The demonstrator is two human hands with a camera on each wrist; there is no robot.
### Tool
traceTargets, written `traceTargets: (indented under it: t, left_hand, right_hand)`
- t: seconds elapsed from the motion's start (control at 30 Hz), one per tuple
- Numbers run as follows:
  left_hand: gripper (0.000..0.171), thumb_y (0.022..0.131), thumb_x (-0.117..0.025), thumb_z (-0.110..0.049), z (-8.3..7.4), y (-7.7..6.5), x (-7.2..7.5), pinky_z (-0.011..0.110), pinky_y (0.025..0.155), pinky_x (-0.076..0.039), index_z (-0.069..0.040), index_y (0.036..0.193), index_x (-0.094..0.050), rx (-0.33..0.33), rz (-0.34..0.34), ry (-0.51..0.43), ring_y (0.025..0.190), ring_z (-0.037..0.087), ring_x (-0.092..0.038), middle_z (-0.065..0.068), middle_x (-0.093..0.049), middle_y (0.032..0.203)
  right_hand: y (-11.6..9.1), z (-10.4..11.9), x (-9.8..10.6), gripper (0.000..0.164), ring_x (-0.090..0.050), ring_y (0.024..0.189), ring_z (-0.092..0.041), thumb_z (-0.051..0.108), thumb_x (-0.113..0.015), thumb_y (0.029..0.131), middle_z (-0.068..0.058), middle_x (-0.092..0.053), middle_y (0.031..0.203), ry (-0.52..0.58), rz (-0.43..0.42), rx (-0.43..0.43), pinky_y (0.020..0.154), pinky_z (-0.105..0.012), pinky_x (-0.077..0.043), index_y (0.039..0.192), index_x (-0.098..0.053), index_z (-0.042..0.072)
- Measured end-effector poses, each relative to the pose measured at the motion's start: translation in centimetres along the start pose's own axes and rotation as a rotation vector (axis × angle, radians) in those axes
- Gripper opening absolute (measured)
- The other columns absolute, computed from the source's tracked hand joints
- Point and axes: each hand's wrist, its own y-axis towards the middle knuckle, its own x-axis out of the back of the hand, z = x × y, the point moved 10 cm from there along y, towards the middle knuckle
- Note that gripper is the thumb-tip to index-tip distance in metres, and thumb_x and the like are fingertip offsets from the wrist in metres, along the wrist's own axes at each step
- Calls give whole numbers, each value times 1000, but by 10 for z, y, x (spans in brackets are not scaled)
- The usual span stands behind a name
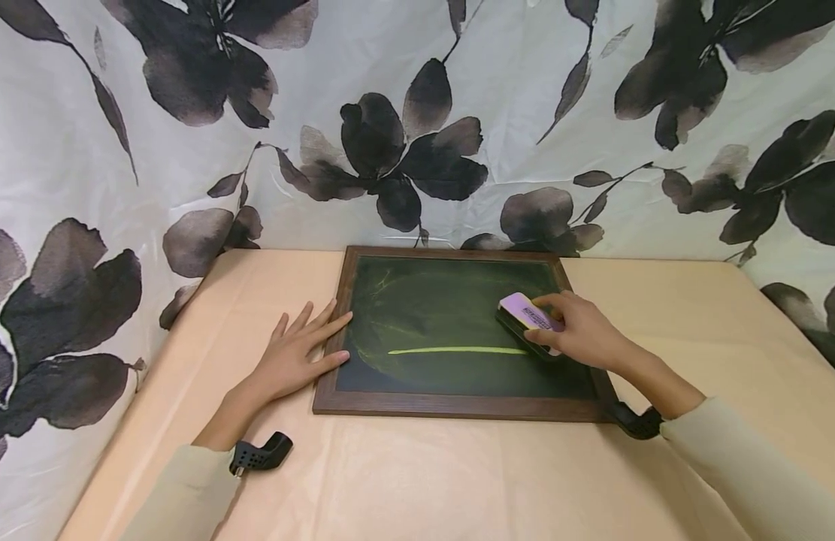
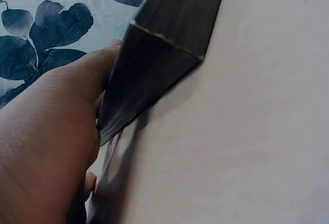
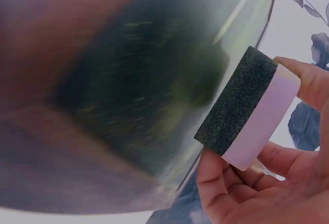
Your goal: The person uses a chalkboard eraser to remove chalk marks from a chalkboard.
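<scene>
A small chalkboard (image 1: 431, 312) in a brown wooden frame (image 1: 424, 406) lies on the table. My left hand (image 1: 291, 359) rests at its left side, fingers spread and straight, with fingertips on the frame. In the left wrist view, a corner of the frame (image 2: 169, 21) juts up beside that hand. My right hand (image 1: 582, 330) grips a chalkboard eraser (image 1: 525, 309) with a pink-purple top and a dark felt pad (image 3: 239, 100), thumb and fingers on opposite sides. The eraser is over the right part of the board, at the right end of a yellow-green chalk line (image 1: 451, 350).
Pale chalk smears (image 1: 370, 300) mark the board's left part. A light peach cover lies over the table (image 1: 403, 473). White cloth with dark flowers (image 1: 512, 90) hangs behind and at the sides. Black wrist devices (image 1: 263, 454) sit by both beige sleeves (image 1: 748, 466).
</scene>
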Motion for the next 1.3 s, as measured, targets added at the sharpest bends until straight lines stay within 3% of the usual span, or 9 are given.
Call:
traceTargets:
  t: [0.33, 0.6, 0.77, 1.3]
  left_hand:
    - [66, 92, -53, -55, 1, -2, -1, 64, 108, 2, -28, 150, -35, 4, -7, -12, 143, 39, -8, 4, -21, 157]
    - [66, 92, -52, -55, -1, -2, -2, 64, 109, 2, -29, 150, -34, 5, -4, -11, 143, 38, -8, 4, -21, 157]
    - [66, 93, -52, -55, -1, -1, -2, 64, 109, 2, -29, 151, -33, 6, -1, -9, 143, 38, -8, 4, -20, 158]
    - [66, 93, -51, -56, 1, 1, -1, 63, 109, 3, -31, 151, -31, 14, 20, -20, 143, 39, -5, 3, -18, 158]
  right_hand:
    - [-20, -18, 2, 66, -50, 57, -17, 35, -71, 87, -6, -55, 72, 24, -20, -82, 46, -29, -38, 129, -48, -11]
    - [-29, -21, 2, 71, -53, 55, -15, 41, -68, 88, -3, -60, 69, 3, -37, -133, 43, -29, -37, 131, -48, -11]
    - [-30, -17, 4, 70, -50, 52, -15, 41, -69, 87, -1, -58, 65, -25, -67, -124, 41, -29, -33, 128, -51, -13]
    - [-17, -11, -8, 66, -55, 51, -13, 37, -72, 85, -5, -64, 70, 24, -76, -112, 41, -29, -41, 123, -54, -13]
